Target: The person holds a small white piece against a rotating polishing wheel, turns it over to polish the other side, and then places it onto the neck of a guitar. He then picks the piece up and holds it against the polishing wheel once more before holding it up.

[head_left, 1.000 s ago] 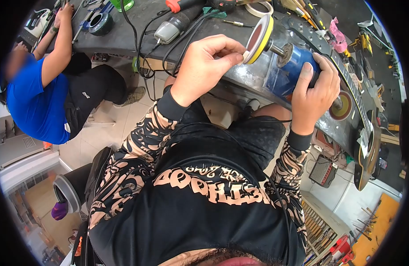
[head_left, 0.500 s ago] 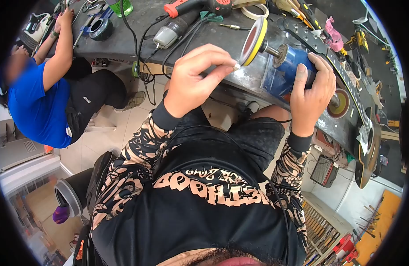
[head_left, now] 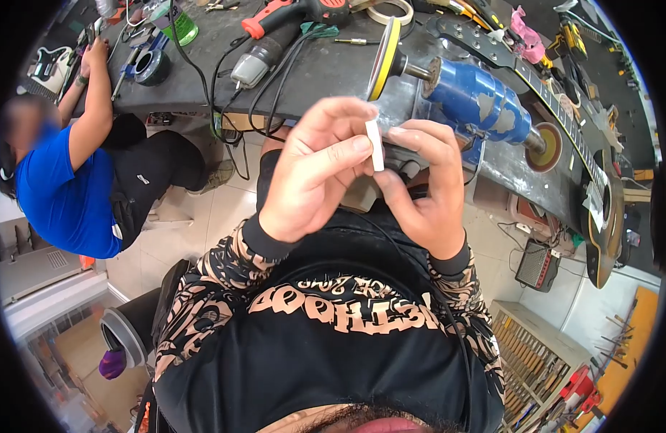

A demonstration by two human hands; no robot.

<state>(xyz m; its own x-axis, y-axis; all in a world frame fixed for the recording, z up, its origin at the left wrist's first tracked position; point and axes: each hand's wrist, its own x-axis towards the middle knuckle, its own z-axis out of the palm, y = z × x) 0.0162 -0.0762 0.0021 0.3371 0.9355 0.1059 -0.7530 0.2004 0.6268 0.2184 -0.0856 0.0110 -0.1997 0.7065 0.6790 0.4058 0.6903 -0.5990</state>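
A small white bar [head_left: 375,146], shaped like a guitar nut blank, is pinched between the thumb and fingers of my left hand [head_left: 307,169]. It stands nearly upright, in front of the bench edge. My right hand [head_left: 430,184] is just beside it, thumb and forefinger apart, their tips close to the bar's side and lower end. Beyond the hands sits a blue bench grinder [head_left: 477,97] with worn paint. A yellow-edged sanding disc [head_left: 385,59] is on its left shaft and another disc [head_left: 545,146] on its right.
On the dark workbench [head_left: 203,54] lie a red and black power tool [head_left: 297,14], cables, a tape roll [head_left: 390,11] and a green-liquid cup [head_left: 175,25]. A guitar [head_left: 600,206] leans along the right side. At left a person in a blue shirt [head_left: 62,191] sits at the bench.
My right hand has left the grinder and come over beside my left hand. The left hand has drawn back from the disc and lowered, turning the white bar into fuller view.
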